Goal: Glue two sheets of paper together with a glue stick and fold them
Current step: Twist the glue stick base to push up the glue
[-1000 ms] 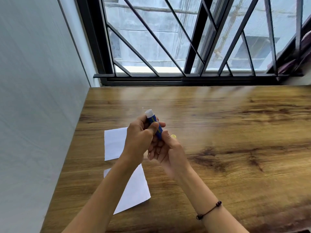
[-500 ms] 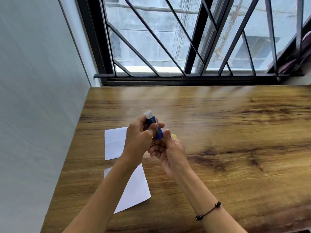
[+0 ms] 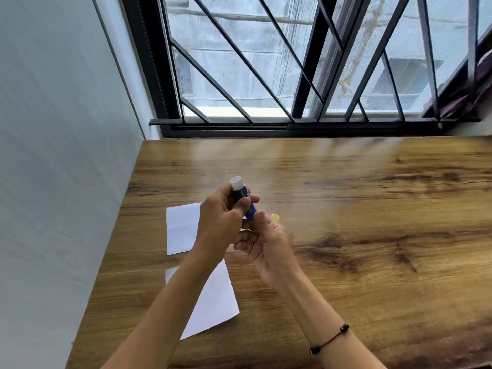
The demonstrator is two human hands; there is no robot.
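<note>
Glue stick [image 3: 242, 198]: blue barrel with a thin yellow-green stripe along it, white end [image 3: 236, 182] pointing up and away toward the window, tilted so the top leans left. Held above the table [image 3: 346, 209], over the two sheets, not touching either. Left hand [image 3: 222, 227] wraps around the barrel from the left, thumb pressed on the near side, fingertips showing past the far side. Right hand [image 3: 269, 246] closes on the lower end of the stick, thumb up against the blue barrel, other fingers curled under; whether it pinches or twists the base, cannot tell. Small yellow piece [image 3: 275, 217] shows just past the right thumb, touching or right beside the hand; could be the cap or the base, unclear, partly hidden.

Two white paper sheets on the wooden table, both partly covered by the left forearm. Far sheet [image 3: 182, 229] lies flat, roughly square to the table edge, below the hands. Near sheet [image 3: 215, 302] lies rotated, one corner pointing right and toward the camera; a strip of bare wood separates them. Both unfolded, plain, no visible glue marks.

Dark beaded cord bracelet [image 3: 330, 339] on the right wrist. Grey wall [image 3: 58, 169] at left, black barred window [image 3: 292, 75] behind the table.
</note>
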